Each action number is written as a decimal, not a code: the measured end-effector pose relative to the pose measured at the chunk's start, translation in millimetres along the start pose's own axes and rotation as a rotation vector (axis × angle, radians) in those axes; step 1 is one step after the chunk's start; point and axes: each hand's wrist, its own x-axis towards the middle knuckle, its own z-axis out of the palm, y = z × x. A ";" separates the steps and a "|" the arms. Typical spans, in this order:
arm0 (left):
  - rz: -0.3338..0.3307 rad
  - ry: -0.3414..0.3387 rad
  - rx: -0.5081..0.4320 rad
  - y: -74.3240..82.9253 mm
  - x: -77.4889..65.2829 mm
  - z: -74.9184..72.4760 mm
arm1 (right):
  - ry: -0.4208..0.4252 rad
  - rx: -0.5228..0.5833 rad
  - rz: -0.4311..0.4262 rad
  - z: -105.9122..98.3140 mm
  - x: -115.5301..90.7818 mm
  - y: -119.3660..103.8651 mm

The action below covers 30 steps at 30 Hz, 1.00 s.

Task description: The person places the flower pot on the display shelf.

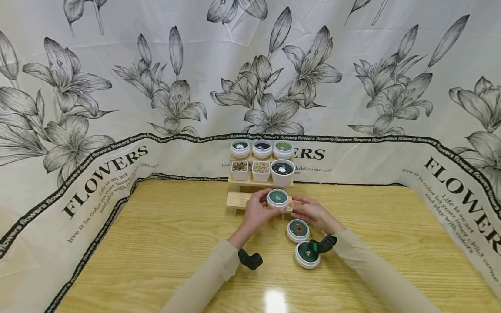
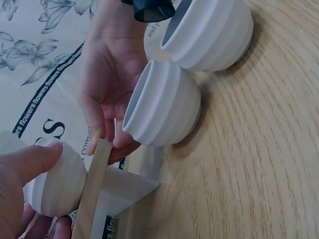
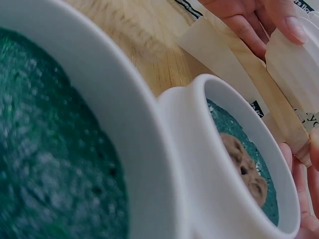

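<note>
A ribbed white pot with a green fill (image 1: pixel 278 197) is at the right end of the lowest step of a wooden stand (image 1: pixel 237 200). My left hand (image 1: pixel 256 212) grips this pot, thumb on its near side and fingers round it. In the left wrist view the pot (image 2: pixel 62 184) touches the step's board (image 2: pixel 92 194). My right hand (image 1: pixel 313 213) pinches the right end of that board between thumb and fingers. Nearest to this hand on the table stand a pot with a brown piece on its green fill (image 1: pixel 298 229) and another green-filled pot (image 1: pixel 307 255).
Three round pots, the middle one dark-filled (image 1: pixel 262 148), line the stand's top step. The middle step bears two square pots of pebbles (image 1: pixel 261 170) and a larger dark-filled pot (image 1: pixel 282 173). A flower-printed cloth (image 1: pixel 180 104) hangs behind the wooden table (image 1: pixel 164 261).
</note>
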 end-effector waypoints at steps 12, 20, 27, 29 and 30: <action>-0.043 -0.019 -0.114 -1.9 -4.1 -9.0 | -0.002 0.014 -0.009 1.0 1.0 1.8; -0.065 -0.003 -0.077 -1.0 -1.5 -5.7 | -0.026 0.015 -0.020 1.2 0.2 0.5; -0.055 0.002 -0.081 1.6 -1.7 -2.7 | -0.013 0.031 -0.011 0.0 1.9 1.9; -0.051 0.000 -0.087 2.3 -2.2 -2.3 | -0.002 0.030 -0.003 -0.5 2.8 2.6; -0.050 0.000 -0.092 2.7 -2.3 -2.1 | 0.001 0.029 -0.001 -0.8 2.9 2.8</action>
